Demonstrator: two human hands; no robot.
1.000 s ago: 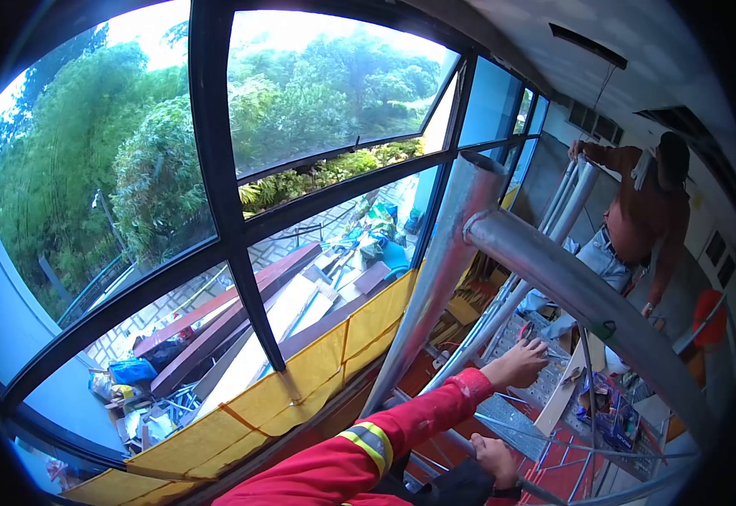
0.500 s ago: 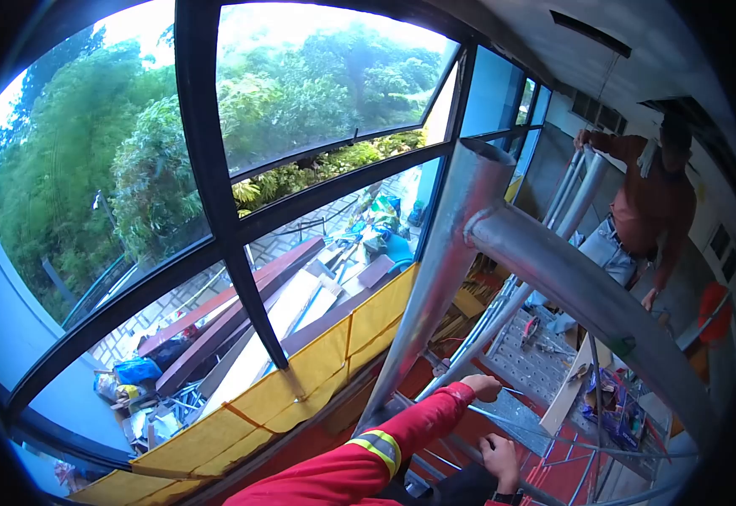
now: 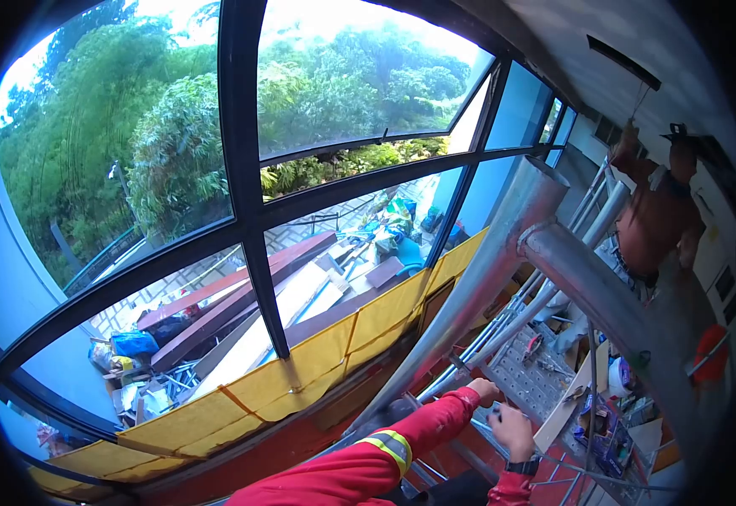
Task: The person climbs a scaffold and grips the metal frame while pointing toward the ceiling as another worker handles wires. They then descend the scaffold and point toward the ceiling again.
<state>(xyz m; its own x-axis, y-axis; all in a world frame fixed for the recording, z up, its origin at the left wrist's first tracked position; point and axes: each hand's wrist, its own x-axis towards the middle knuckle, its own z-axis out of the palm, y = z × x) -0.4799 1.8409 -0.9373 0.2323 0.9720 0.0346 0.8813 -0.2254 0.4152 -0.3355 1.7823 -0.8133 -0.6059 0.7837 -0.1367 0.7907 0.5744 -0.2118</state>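
Left grip (image 3: pixel 482 390) -- red sleeve with a reflective band -- was clenched around a thin brace tube (image 3: pixel 490 341) that ran slantwise low beside the thick scaffold post (image 3: pixel 503 244), near the yellow sheet (image 3: pixel 317 363) under the window frame (image 3: pixel 250 219). Right grip (image 3: pixel 513 422), watch (image 3: pixel 521 465) on its wrist, sat just beside it at the edge of the perforated deck (image 3: pixel 528 375) -- back of the hand to the camera, so clenched or released couldn't be told. A co-worker (image 3: pixel 659 219) stood well apart on the scaffold.
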